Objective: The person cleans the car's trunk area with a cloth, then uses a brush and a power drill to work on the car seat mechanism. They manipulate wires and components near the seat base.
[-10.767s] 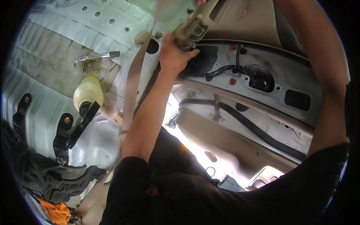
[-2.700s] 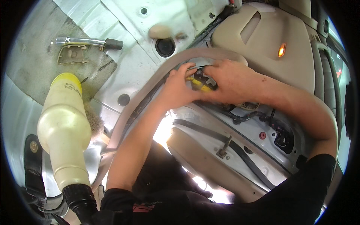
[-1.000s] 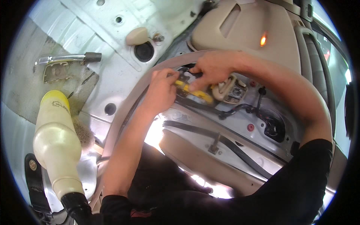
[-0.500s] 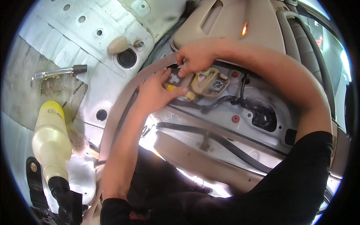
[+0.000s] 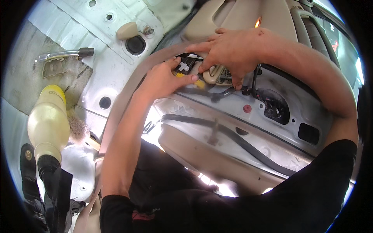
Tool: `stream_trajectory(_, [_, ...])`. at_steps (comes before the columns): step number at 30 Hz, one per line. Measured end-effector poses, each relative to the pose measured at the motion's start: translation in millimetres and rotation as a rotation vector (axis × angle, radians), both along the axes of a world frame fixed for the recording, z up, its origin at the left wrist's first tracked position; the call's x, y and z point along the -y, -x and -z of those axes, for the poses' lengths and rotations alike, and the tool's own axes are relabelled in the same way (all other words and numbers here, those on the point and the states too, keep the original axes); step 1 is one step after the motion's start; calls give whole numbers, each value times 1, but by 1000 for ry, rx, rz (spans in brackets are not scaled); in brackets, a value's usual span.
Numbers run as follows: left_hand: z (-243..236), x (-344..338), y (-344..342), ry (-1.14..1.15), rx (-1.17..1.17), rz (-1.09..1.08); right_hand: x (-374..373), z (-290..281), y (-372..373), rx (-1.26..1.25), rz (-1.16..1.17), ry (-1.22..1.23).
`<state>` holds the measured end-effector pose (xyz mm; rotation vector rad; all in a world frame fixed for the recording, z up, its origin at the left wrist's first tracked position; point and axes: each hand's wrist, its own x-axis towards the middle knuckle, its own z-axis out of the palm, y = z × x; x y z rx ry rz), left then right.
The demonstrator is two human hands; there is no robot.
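- Upper centre: the beige handle (image 5: 211,77) is partly hidden under the right hand (image 5: 240,54); whether that hand grips it cannot be told.
- Just below and left: the yellow part (image 5: 200,84) is blurred.
- Upper right: the beige panel (image 5: 268,15) is cut off by the top edge.
- Left: the brush (image 5: 79,131) has its handle end hidden behind the strap (image 5: 123,97).

White glare below; dark, curved rim
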<state>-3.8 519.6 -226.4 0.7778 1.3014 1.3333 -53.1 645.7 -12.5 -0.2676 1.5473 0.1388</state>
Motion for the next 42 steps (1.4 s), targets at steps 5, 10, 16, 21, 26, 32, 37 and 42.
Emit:
stream_trajectory(5, [-3,1,1,34,3,34,5,4,3,-65,-83,-3])
stream_trajectory(10, [-5,3,7,46,11,70,-8,-20,-12,-357,-90,162])
stream_trajectory(16, [-8,2,6,12,20,54,-31,-29,-17,-336,-56,91])
stream_trajectory(21, [-9,2,12,17,105,165,-20,-15,-25,-400,-212,259])
stream_trajectory(26, [1,3,2,2,32,21,-21,-13,-10,-303,-5,263])
stream_trajectory(32, [-5,3,4,-2,91,55,-33,9,-19,-551,366,205])
stream_trajectory(37, [-9,5,8,2,84,47,-12,27,-37,-474,629,-180])
stream_trajectory(42, [-18,3,16,47,95,153,-29,47,-36,-407,733,-195])
